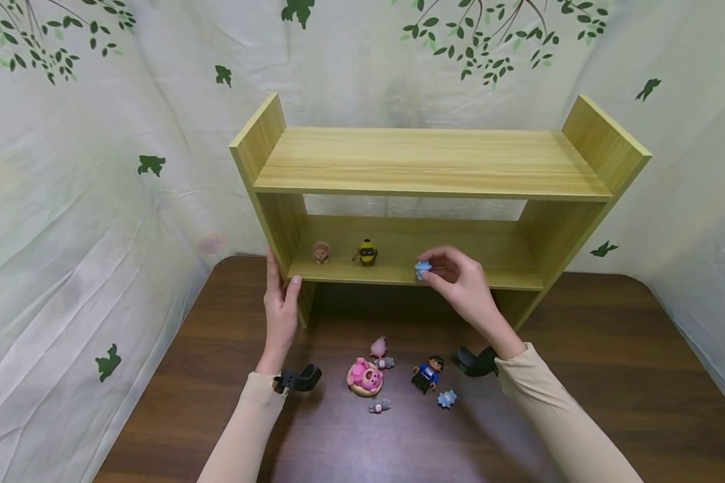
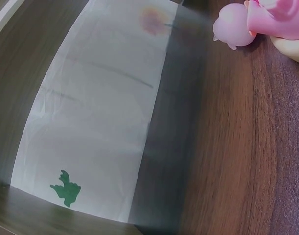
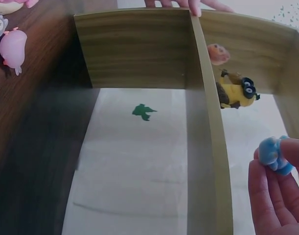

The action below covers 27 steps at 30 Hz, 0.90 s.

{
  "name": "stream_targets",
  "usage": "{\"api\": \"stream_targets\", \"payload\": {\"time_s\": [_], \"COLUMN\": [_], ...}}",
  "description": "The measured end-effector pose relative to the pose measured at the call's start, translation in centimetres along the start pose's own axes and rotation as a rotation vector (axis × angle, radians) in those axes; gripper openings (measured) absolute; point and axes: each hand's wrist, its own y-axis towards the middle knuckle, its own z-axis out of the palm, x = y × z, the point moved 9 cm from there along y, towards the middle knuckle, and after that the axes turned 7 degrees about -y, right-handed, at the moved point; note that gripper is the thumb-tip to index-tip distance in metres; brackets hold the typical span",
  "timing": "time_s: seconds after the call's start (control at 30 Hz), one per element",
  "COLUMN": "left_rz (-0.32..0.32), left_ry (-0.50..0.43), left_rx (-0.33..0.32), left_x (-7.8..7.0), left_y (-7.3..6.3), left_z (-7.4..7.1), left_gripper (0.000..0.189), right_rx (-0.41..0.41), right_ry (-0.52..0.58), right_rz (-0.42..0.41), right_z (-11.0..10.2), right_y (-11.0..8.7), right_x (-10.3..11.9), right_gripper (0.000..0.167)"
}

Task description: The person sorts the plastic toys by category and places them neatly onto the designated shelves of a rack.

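My right hand (image 1: 459, 278) pinches a small light-blue toy figure (image 1: 422, 270) between thumb and fingertips at the front of the middle shelf board (image 1: 393, 275). In the right wrist view, the blue figure (image 3: 274, 155) appears rounded, partly covered by the thumb. My left hand (image 1: 280, 312) rests against the left side panel of the wooden shelf, its straight fingers along the outside and its thumb at the front edge. On the middle board, left of the blue figure, stand a yellow minion figure (image 1: 367, 253) and a small pinkish-brown figure (image 1: 321, 252).
On the brown table (image 1: 175, 402) before the shelf lie a pink bear figure (image 1: 365, 377), a pink rounded figure (image 1: 378, 347), small grey figures (image 1: 380, 406), a blue-and-black toy man (image 1: 427, 374) and another light-blue figure (image 1: 447, 399). A leaf-patterned cloth (image 1: 350, 67) hangs behind.
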Motion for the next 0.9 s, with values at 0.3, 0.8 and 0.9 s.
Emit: {"api": "stream_targets", "payload": {"time_s": [0.3,0.8,0.9], "left_rz": [0.005,0.013,0.020], "left_ry": [-0.008,-0.019,-0.019], "left_rx": [-0.007,-0.008,-0.010], "left_x": [-0.1,-0.1,-0.1], "left_y": [0.1,0.1,0.0], "left_z": [0.0,0.0,0.0], "left_gripper": [0.062,0.061,0.061], "right_rx": [-0.019,-0.005,0.009], "right_ry": [-0.011,-0.077,-0.083], "right_rz": [0.046,0.041,0.054], "right_z": [0.4,1.1,1.4], "right_y": [1.1,2.5,2.7], "right_x": [-1.6,-2.3,-2.5], "right_gripper": [0.021,0.016,0.016]}}
